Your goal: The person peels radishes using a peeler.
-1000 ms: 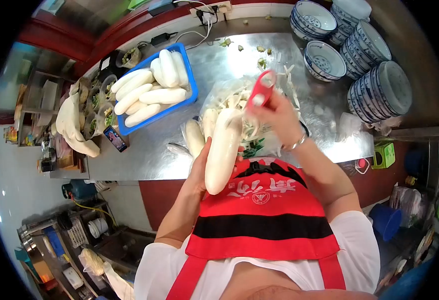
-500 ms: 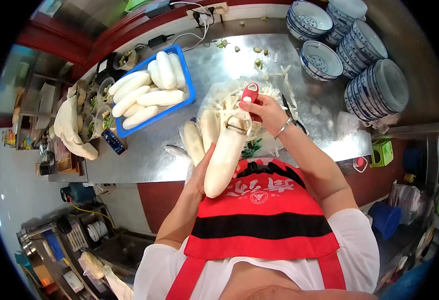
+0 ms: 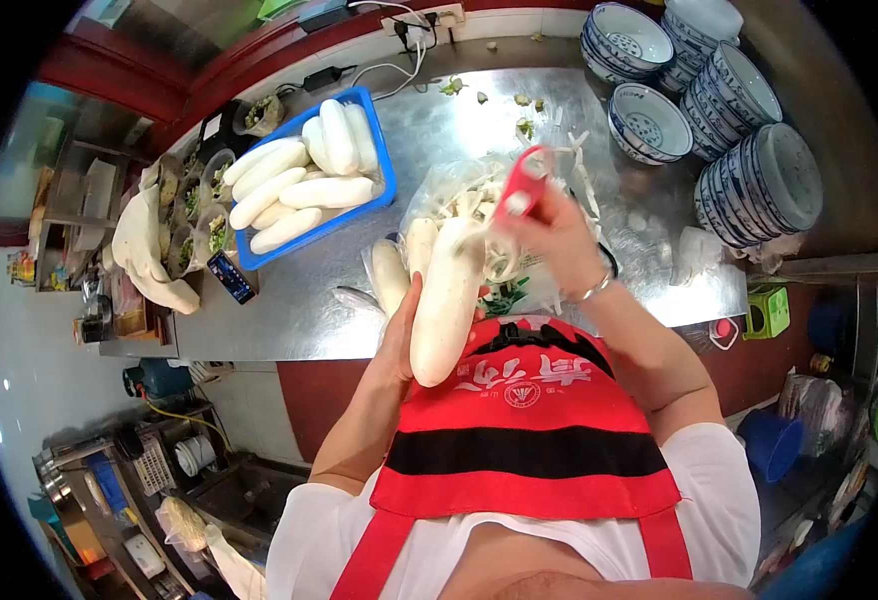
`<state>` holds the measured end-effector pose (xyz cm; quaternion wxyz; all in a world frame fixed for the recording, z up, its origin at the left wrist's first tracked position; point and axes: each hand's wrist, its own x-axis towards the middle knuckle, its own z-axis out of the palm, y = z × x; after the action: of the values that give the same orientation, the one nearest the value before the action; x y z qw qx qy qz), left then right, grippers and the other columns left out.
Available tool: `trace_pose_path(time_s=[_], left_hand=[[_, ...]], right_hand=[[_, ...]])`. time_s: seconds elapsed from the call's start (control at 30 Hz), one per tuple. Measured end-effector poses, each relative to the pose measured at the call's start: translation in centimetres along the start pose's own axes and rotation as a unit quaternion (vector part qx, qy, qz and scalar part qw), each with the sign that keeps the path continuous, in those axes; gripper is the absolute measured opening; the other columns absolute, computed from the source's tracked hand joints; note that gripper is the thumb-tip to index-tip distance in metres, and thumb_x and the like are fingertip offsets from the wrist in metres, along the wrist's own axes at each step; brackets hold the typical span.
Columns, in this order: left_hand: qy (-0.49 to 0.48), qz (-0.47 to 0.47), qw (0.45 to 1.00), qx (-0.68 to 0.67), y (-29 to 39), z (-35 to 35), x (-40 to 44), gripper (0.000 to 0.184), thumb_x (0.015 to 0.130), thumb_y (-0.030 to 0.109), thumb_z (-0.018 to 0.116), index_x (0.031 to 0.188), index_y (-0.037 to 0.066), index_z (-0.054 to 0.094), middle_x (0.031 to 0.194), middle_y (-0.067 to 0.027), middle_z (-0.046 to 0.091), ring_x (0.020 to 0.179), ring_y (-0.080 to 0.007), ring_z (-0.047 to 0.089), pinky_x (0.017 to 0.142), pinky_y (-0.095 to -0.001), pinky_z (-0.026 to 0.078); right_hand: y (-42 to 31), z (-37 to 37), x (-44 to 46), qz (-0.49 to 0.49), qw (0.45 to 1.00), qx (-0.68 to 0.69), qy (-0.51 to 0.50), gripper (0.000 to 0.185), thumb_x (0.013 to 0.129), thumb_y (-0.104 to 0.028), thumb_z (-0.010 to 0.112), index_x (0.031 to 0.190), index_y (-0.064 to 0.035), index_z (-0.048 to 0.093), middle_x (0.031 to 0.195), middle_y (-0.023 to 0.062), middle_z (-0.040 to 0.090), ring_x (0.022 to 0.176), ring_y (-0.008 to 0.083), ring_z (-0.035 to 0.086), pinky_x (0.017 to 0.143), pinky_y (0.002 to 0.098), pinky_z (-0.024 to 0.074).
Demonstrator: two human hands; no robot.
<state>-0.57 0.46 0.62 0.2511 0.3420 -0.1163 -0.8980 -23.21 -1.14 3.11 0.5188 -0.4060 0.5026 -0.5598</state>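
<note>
A large white daikon radish (image 3: 446, 310) lies tilted in my left hand (image 3: 399, 335), its lower end near my apron. The fingers are wrapped around its underside, partly hidden by it. My right hand (image 3: 559, 238) grips a red peeler (image 3: 522, 185), blurred by motion, just right of the radish's far end. Pale peelings (image 3: 469, 203) are heaped on a clear plastic bag (image 3: 429, 190) beyond the radish. Two more radishes, one of them a whole radish (image 3: 389, 278), lie to the left of the held one.
A blue basket (image 3: 389, 190) of white radishes stands at the back left, with a phone (image 3: 230, 277) beside it. Stacked patterned bowls (image 3: 759, 180) fill the right rear of the steel table (image 3: 289, 330). Leafy scraps (image 3: 525, 129) lie toward the back.
The peeler has come off the radish and swung up to the right with my right hand, turning. The radish has tipped slightly more upright in my left hand.
</note>
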Motion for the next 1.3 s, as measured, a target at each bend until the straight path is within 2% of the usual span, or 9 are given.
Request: trace_pose_path(time_s=[0.17, 0.33, 0.53, 0.63, 0.7, 0.83, 1.13, 1.2, 1.3], left_hand=[[0.051, -0.022, 0.998, 0.027, -0.3, -0.3, 0.7, 0.071, 0.092, 0.063, 0.034, 0.130, 0.004, 0.046, 0.107, -0.0155, 0.064, 0.083, -0.0272, 0.066, 0.068, -0.0360, 0.059], [0.000, -0.041, 0.999, 0.036, -0.8, -1.4, -0.7, 0.072, 0.093, 0.062, 0.034, 0.133, 0.003, 0.043, 0.105, -0.0188, 0.062, 0.083, -0.0309, 0.065, 0.069, -0.0422, 0.057], [-0.108, -0.060, 0.991, -0.042, -0.7, -1.7, -1.3, 0.071, 0.096, 0.058, 0.028, 0.133, 0.000, 0.042, 0.109, -0.0229, 0.060, 0.096, -0.0349, 0.063, 0.083, -0.0418, 0.055], [0.002, -0.002, 0.999, -0.043, -0.3, 1.1, -0.7, 0.072, 0.095, 0.059, 0.029, 0.135, 0.000, 0.041, 0.110, -0.0209, 0.060, 0.099, -0.0332, 0.062, 0.084, -0.0414, 0.055], [0.007, 0.002, 0.999, -0.031, -0.2, 0.6, 0.0, 0.072, 0.094, 0.060, 0.030, 0.135, 0.001, 0.041, 0.110, -0.0197, 0.061, 0.098, -0.0319, 0.063, 0.082, -0.0409, 0.055], [0.028, -0.029, 0.999, -0.020, -0.2, -0.7, 0.8, 0.078, 0.090, 0.065, 0.037, 0.131, -0.002, 0.045, 0.110, -0.0201, 0.062, 0.095, -0.0313, 0.065, 0.075, -0.0409, 0.058], [-0.006, -0.057, 0.997, -0.046, -2.0, -2.9, -0.4, 0.070, 0.093, 0.057, 0.040, 0.134, 0.000, 0.043, 0.117, -0.0215, 0.059, 0.099, -0.0320, 0.063, 0.080, -0.0421, 0.056], [-0.069, -0.046, 0.997, -0.006, -2.2, -3.9, -0.8, 0.069, 0.095, 0.054, 0.036, 0.136, -0.001, 0.039, 0.120, -0.0229, 0.056, 0.103, -0.0354, 0.061, 0.086, -0.0448, 0.054], [-0.141, -0.038, 0.986, -0.086, -1.6, -3.4, -1.4, 0.068, 0.097, 0.052, 0.030, 0.137, -0.002, 0.037, 0.122, -0.0241, 0.055, 0.106, -0.0369, 0.059, 0.089, -0.0462, 0.052]], right_hand=[[-1.1, 3.7, -2.9, -0.034, 0.983, -0.099, -0.150, 0.038, 0.076, -0.010, 0.075, 0.110, -0.0011, 0.059, 0.095, 0.0015, 0.064, 0.085, 0.0089, 0.060, 0.075, 0.0251, 0.0493], [2.1, -1.1, 2.7, 0.042, 0.999, 0.020, 0.017, 0.024, 0.078, -0.017, 0.074, 0.093, -0.0023, 0.063, 0.082, 0.0015, 0.065, 0.067, 0.0085, 0.057, 0.061, 0.0244, 0.0465], [6.6, -7.6, 5.5, -0.029, 0.880, -0.465, 0.098, 0.029, 0.076, -0.017, 0.075, 0.096, -0.0020, 0.060, 0.078, 0.0107, 0.067, 0.070, 0.0163, 0.064, 0.065, 0.0292, 0.0505], [3.4, -5.2, 3.8, -0.072, 0.935, -0.308, 0.162, 0.030, 0.076, -0.018, 0.075, 0.096, -0.0020, 0.060, 0.082, 0.0088, 0.067, 0.071, 0.0154, 0.063, 0.067, 0.0297, 0.0510], [0.6, -1.4, 1.3, -0.032, 0.998, -0.006, 0.056, 0.035, 0.075, -0.019, 0.076, 0.100, -0.0013, 0.060, 0.087, 0.0077, 0.067, 0.076, 0.0145, 0.063, 0.071, 0.0297, 0.0510], [-0.6, 2.8, -2.9, -0.018, 0.986, -0.084, -0.144, 0.032, 0.079, -0.009, 0.072, 0.108, -0.0020, 0.061, 0.094, 0.0009, 0.064, 0.086, 0.0075, 0.058, 0.076, 0.0232, 0.0478], [5.6, -4.0, 5.0, 0.126, 0.991, 0.012, -0.033, 0.026, 0.079, -0.021, 0.073, 0.094, -0.0017, 0.063, 0.079, 0.0053, 0.066, 0.065, 0.0138, 0.060, 0.062, 0.0261, 0.0481], [7.3, -6.1, 5.6, -0.080, 0.920, -0.370, 0.103, 0.032, 0.076, -0.020, 0.074, 0.098, -0.0010, 0.060, 0.082, 0.0135, 0.068, 0.071, 0.0244, 0.065, 0.066, 0.0326, 0.0507], [6.9, -7.4, 5.3, -0.053, 0.908, -0.398, 0.120, 0.036, 0.074, -0.019, 0.074, 0.099, -0.0005, 0.058, 0.085, 0.0199, 0.066, 0.078, 0.0320, 0.065, 0.069, 0.0375, 0.0512]])
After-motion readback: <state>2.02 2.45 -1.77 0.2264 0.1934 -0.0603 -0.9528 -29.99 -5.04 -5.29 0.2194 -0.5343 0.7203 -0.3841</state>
